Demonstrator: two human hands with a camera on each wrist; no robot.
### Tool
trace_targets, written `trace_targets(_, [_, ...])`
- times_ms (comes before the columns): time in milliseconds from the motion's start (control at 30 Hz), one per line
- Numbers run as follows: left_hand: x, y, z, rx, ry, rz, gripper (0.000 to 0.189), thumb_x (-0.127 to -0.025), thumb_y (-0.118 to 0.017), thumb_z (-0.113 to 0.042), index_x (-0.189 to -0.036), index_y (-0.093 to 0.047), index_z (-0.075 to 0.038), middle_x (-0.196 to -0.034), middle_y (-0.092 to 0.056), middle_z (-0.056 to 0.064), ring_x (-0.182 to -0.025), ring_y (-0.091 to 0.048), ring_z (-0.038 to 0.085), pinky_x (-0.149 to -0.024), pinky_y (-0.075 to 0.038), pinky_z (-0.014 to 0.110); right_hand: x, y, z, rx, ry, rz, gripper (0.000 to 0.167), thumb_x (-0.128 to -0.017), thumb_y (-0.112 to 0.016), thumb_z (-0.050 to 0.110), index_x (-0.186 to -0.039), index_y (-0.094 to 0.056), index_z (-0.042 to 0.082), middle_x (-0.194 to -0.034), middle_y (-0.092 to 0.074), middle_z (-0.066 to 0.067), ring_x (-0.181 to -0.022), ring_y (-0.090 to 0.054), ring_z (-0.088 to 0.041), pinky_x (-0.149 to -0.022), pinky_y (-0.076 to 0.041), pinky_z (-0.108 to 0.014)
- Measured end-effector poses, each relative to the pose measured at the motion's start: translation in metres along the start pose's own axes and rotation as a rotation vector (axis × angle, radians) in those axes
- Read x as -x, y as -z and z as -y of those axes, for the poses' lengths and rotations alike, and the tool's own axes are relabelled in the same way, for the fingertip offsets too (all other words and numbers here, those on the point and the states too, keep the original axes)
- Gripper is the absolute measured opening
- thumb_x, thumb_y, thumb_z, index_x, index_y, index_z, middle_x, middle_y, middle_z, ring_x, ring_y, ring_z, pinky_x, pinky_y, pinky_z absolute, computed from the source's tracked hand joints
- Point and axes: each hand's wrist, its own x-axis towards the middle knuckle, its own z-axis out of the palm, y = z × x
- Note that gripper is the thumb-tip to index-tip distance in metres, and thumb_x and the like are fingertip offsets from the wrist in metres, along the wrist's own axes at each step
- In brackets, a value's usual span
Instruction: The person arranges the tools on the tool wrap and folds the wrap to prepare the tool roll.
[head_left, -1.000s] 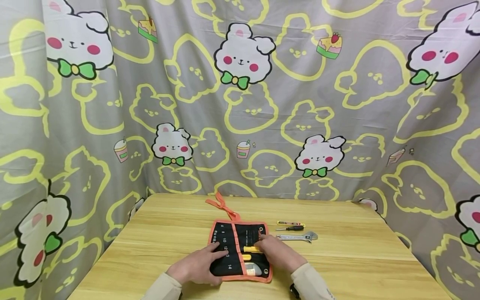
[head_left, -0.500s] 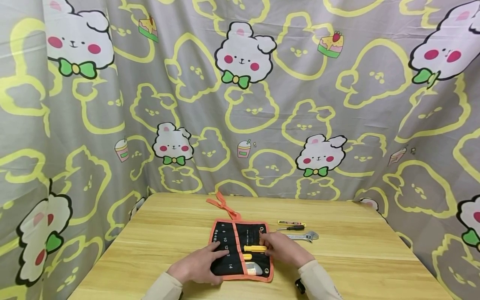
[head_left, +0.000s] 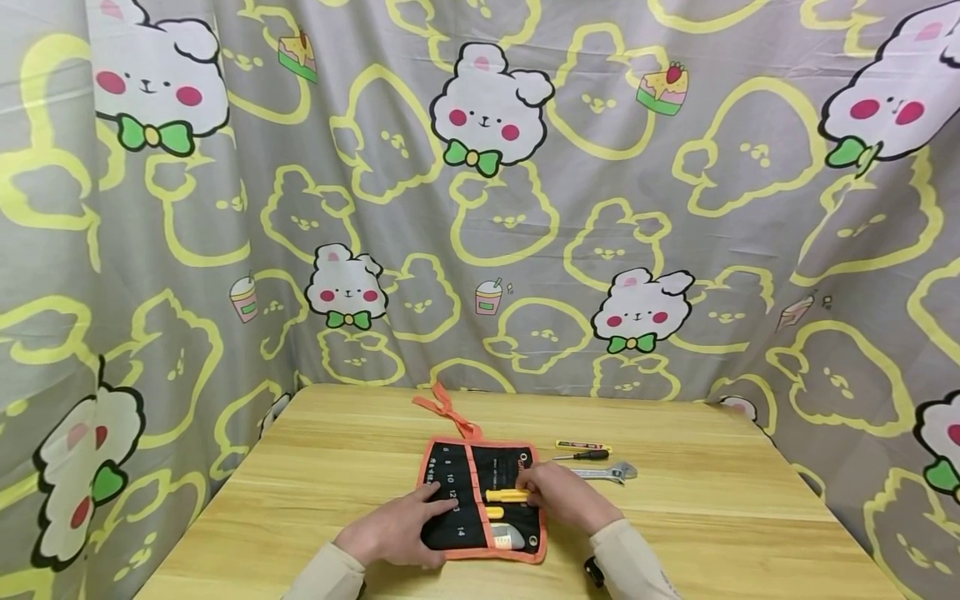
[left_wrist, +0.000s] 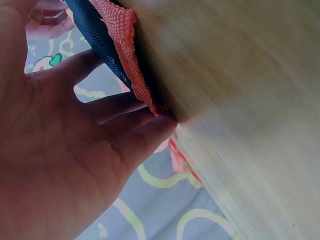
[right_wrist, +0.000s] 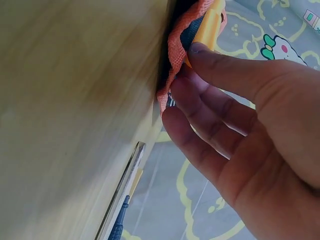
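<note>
A black tool pouch [head_left: 442,533] with orange edging lies unfolded on the table, numbers printed on its left pockets. My left hand [head_left: 397,527] rests on its left side, fingers spread; in the left wrist view, fingertips touch the orange hem [left_wrist: 142,90]. With thumb and fingers, my right hand [head_left: 573,497] pinches the end of a yellow tool handle [head_left: 504,496] that sticks out of a right-hand pocket. The tool's other end is hidden in the pouch. Below it, a second yellow handle [head_left: 495,513] and a grey tool [head_left: 510,537] sit in neighbouring pockets.
Right of the pouch lie an adjustable wrench [head_left: 611,473], a black-handled screwdriver [head_left: 588,456] and a yellow marker-like item [head_left: 581,445]. An orange tie strap [head_left: 446,408] trails off the pouch's far edge. A patterned curtain [head_left: 480,250] surrounds the wooden table [head_left: 337,433].
My right hand has slid a little right along the yellow handle, baring more of it and covering part of the wrench. The left hand has stayed in place.
</note>
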Motion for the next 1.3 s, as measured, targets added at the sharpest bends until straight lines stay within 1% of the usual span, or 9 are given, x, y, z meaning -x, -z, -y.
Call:
trace_targets(133, [0.0001,0.0000,-0.0001,-0.003,-0.002,-0.002,0.074,-0.082,-0.080,-0.049,-0.149,-0.055,-0.030,-0.159,-0.041,0.015,-0.138,-0.049,0.040,-0.106,-0.048,0.052,-0.0013,0.0004,0.0013,0.007,-0.013,0.015,0.012,-0.092,-0.075,0.010,-0.103,-0.078,0.014,-0.087,-0.070,0.007,-0.072,-0.054,0.001,-0.065,-0.050,-0.024])
trace_targets(333, [0.0003,0.0000,-0.0001,-0.007,-0.010,-0.007,0.075,-0.081,-0.080,-0.048,-0.149,-0.055,-0.029,-0.159,-0.041,0.016,-0.139,-0.049,0.040,-0.106,-0.048,0.052,-0.0021,0.0011,0.0043,0.018,0.008,0.016,0.011,-0.093,-0.073,0.008,-0.097,-0.078,0.016,-0.086,-0.071,0.008,-0.071,-0.054,0.000,-0.064,-0.049,-0.024])
trace_targets(467, [0.0004,-0.0001,0.0001,-0.005,-0.015,-0.006,0.075,-0.081,-0.081,-0.048,-0.149,-0.054,-0.029,-0.159,-0.041,0.016,-0.139,-0.048,0.040,-0.106,-0.048,0.051,-0.0038,0.0015,0.0070,0.033,0.027,0.012,0.013,-0.094,-0.071,0.006,-0.098,-0.079,0.015,-0.088,-0.073,0.006,-0.071,-0.054,-0.001,-0.064,-0.048,-0.024])
trace_targets(667, [-0.0002,-0.0001,0.0011,-0.001,-0.013,-0.005,0.075,-0.081,-0.081,-0.048,-0.149,-0.055,-0.030,-0.159,-0.041,0.016,-0.139,-0.048,0.040,-0.106,-0.047,0.051,-0.0043,-0.0002,0.0091,0.081,0.039,0.014,0.014,-0.095,-0.070,0.006,-0.101,-0.080,0.015,-0.088,-0.068,0.006,-0.073,-0.053,-0.003,-0.066,-0.049,-0.025])
trace_targets(833, [-0.0015,-0.0010,0.0020,-0.011,-0.005,0.003,0.075,-0.082,-0.080,-0.051,-0.150,-0.054,-0.031,-0.159,-0.041,0.015,-0.139,-0.049,0.039,-0.106,-0.048,0.051,-0.0032,0.0016,0.0088,0.013,0.028,0.022,0.015,-0.096,-0.069,0.005,-0.100,-0.079,0.015,-0.090,-0.071,0.006,-0.074,-0.056,-0.002,-0.067,-0.050,-0.025])
trace_targets(933, [-0.0021,-0.0010,0.0021,-0.008,-0.001,0.008,0.075,-0.082,-0.079,-0.052,-0.150,-0.053,-0.032,-0.160,-0.040,0.015,-0.139,-0.048,0.039,-0.106,-0.047,0.051,-0.0027,0.0031,0.0073,-0.035,0.007,0.035,0.013,-0.094,-0.071,0.006,-0.103,-0.078,0.014,-0.089,-0.071,0.006,-0.074,-0.056,-0.002,-0.067,-0.050,-0.025])
trace_targets(967, [-0.0021,-0.0010,0.0019,-0.005,-0.001,0.009,0.075,-0.082,-0.079,-0.051,-0.150,-0.054,-0.032,-0.160,-0.040,0.015,-0.139,-0.048,0.039,-0.106,-0.047,0.051,-0.0025,0.0033,0.0066,-0.040,0.002,0.037,0.013,-0.094,-0.072,0.007,-0.105,-0.077,0.013,-0.089,-0.069,0.006,-0.075,-0.055,-0.002,-0.067,-0.050,-0.025])
trace_targets(1133, [-0.0016,-0.0006,0.0019,0.003,-0.006,0.005,0.074,-0.082,-0.079,-0.050,-0.149,-0.055,-0.030,-0.159,-0.041,0.015,-0.139,-0.048,0.039,-0.106,-0.047,0.052,-0.0023,0.0017,0.0033,-0.053,-0.022,0.042,0.005,-0.093,-0.074,0.011,-0.097,-0.071,0.012,-0.079,-0.059,0.010,-0.067,-0.048,-0.003,-0.062,-0.044,-0.024])
trace_targets(1300, [-0.0016,-0.0008,0.0025,0.005,-0.011,0.002,0.073,-0.082,-0.080,-0.050,-0.148,-0.055,-0.029,-0.159,-0.041,0.016,-0.139,-0.048,0.040,-0.106,-0.048,0.052,-0.0036,0.0002,0.0043,-0.047,-0.048,0.051,0.003,-0.094,-0.074,0.012,-0.095,-0.071,0.011,-0.078,-0.060,0.009,-0.066,-0.049,-0.002,-0.061,-0.045,-0.024])
